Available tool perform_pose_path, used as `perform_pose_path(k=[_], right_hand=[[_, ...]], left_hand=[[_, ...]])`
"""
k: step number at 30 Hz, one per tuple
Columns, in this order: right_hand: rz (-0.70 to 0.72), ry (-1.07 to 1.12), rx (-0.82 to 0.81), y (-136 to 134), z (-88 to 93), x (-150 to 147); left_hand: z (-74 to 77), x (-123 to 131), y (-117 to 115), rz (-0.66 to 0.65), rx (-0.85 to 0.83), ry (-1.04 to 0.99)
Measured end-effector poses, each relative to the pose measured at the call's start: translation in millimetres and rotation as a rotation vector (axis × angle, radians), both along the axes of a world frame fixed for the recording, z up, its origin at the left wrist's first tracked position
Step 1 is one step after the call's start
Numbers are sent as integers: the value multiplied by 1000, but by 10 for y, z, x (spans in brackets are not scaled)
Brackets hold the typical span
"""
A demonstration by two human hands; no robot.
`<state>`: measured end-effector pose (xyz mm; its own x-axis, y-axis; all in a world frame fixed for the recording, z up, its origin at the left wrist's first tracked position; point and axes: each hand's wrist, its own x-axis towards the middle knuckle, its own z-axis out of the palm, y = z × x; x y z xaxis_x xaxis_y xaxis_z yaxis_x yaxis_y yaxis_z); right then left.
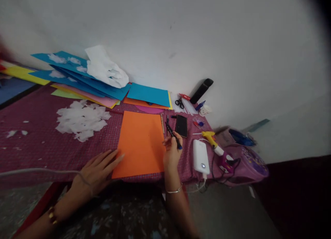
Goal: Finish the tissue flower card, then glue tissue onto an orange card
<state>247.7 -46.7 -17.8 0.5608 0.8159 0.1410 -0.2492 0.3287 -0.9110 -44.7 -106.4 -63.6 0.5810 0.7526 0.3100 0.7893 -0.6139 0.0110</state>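
Note:
An orange sheet of paper [141, 142] lies flat in front of me, with no marks that I can make out. My left hand [99, 168] rests open at its lower left edge, fingers stretched out and the tips on the paper. At the sheet's right edge, my right hand [172, 149] is closed around a dark marker [173, 135] with a blue end. The marker slants up and to the left. Just beyond that hand lies a black phone [181, 125]. A pencil or thin stick [162, 123] lies along the sheet's right edge.
Torn white paper [81, 119] is heaped at left. Behind it are blue sheets [69, 71] with crumpled white paper [106, 68]. A white power bank [201, 157], yellow glue gun [210, 138] and purple bag [248, 163] sit at right. Scissors [179, 103] lie near the wall.

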Motion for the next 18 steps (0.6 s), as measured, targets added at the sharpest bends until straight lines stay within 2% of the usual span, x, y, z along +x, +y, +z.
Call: perform_pose_path(k=[6,10,14,18], right_hand=[[141,117,-72,38,18,13],[270,133,-74,37,10,16],[371,-56,-76,50,79,141],[318,-467,-270,252,266,476]], left_hand=[[-48,6,16,16,-3,-16],[-21,-11,-9,17,19,-1],[15,-319,-11,-46,-41,-23],[69,-634,147,-21,-36,-74]])
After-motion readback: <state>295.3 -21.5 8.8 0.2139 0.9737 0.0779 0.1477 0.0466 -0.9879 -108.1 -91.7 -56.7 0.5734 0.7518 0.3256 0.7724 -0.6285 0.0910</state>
